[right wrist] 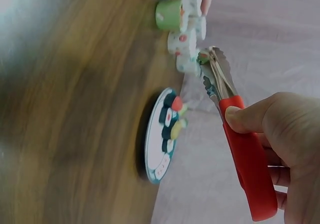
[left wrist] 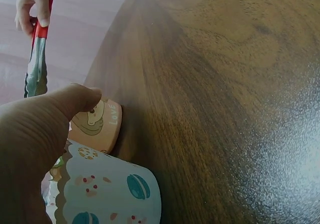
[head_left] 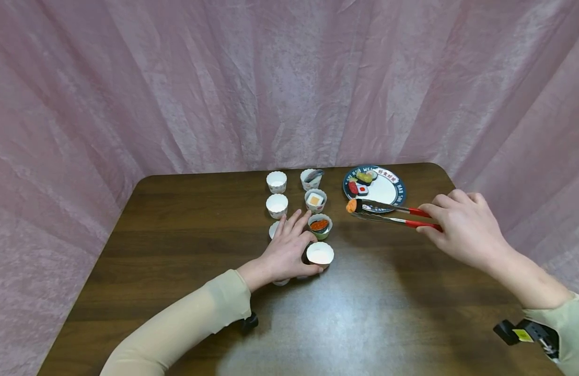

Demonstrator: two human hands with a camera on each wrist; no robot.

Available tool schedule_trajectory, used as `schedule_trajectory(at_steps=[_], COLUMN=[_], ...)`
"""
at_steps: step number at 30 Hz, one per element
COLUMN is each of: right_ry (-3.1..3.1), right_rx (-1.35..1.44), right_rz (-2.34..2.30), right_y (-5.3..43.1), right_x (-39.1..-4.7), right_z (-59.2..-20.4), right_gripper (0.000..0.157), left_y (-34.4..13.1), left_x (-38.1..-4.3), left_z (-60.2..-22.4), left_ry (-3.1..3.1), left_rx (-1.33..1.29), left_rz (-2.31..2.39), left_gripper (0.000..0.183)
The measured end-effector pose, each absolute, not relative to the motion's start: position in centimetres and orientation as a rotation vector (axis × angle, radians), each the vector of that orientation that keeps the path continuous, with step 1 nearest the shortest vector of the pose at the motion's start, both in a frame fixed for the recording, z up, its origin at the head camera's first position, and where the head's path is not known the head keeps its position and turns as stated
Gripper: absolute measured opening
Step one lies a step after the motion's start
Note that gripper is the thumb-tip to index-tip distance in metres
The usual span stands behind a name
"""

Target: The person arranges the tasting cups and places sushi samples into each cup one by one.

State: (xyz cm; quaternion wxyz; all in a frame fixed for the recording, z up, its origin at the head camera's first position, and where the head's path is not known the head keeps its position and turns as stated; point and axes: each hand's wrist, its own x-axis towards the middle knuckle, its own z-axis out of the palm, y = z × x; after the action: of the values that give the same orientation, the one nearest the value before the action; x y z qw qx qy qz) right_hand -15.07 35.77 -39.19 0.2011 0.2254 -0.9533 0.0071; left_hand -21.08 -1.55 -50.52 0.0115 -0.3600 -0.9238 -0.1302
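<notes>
My right hand grips a pair of red-handled metal tongs. Between the tongs' tips is a toy-like sushi piece, orange on top with a dark wrap, held near the front left of the plate. At the near end of two rows of paper cups, my left hand holds a peach paper cup between thumb and index finger; its other fingers reach over the neighbouring cups. In the left wrist view the thumb touches that peach cup, marked "LOVE", beside a white patterned cup.
A blue-rimmed plate at the back right bears several sushi pieces. In the right row, cups hold a silvery-topped piece, a yellow-and-white piece and an orange-roe piece. White cups stand on the left. A pink curtain hangs behind.
</notes>
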Motion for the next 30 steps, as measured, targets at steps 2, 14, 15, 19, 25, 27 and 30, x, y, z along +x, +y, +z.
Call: schedule_trajectory(at_steps=[2,14,15,19,25,27,30], right_ry=[-2.658,-2.607,-2.607,-2.599,-2.583,-2.582,-2.586], right_rx=[0.653,0.873,0.890,0.946,0.989,0.995,1.000], right_rz=[0.020,0.040,0.037,0.020,0.007,0.001,-0.005], right_y=[35.3,32.2,32.0,31.3,30.9,30.8,30.8], right_x=[-14.7,-12.9,-12.7,-12.5,-12.4,-12.4,-12.5], right_z=[-39.1,-39.3,-39.4,-39.6,-39.8,-39.8,-39.8], right_gripper=[0.039,0.041,0.041,0.041,0.042,0.043,0.043], left_y=[-1.5,-1.3,-1.3,-1.1,-1.0,-1.0,-1.0], left_x=[-21.1,-21.2,-21.2,-21.2,-21.1,-21.1,-21.1], left_z=[-50.5,-50.2,-50.2,-50.1,-50.0,-50.0,-49.9], left_ry=[-2.882,-2.905,-2.907,-2.909,-2.918,-2.924,-2.928], left_rx=[-1.123,-1.111,-1.109,-1.109,-1.112,-1.110,-1.111], left_rz=[-0.416,-0.413,-0.413,-0.415,-0.429,-0.417,-0.399], left_gripper=[0.058,0.060,0.060,0.063,0.064,0.063,0.062])
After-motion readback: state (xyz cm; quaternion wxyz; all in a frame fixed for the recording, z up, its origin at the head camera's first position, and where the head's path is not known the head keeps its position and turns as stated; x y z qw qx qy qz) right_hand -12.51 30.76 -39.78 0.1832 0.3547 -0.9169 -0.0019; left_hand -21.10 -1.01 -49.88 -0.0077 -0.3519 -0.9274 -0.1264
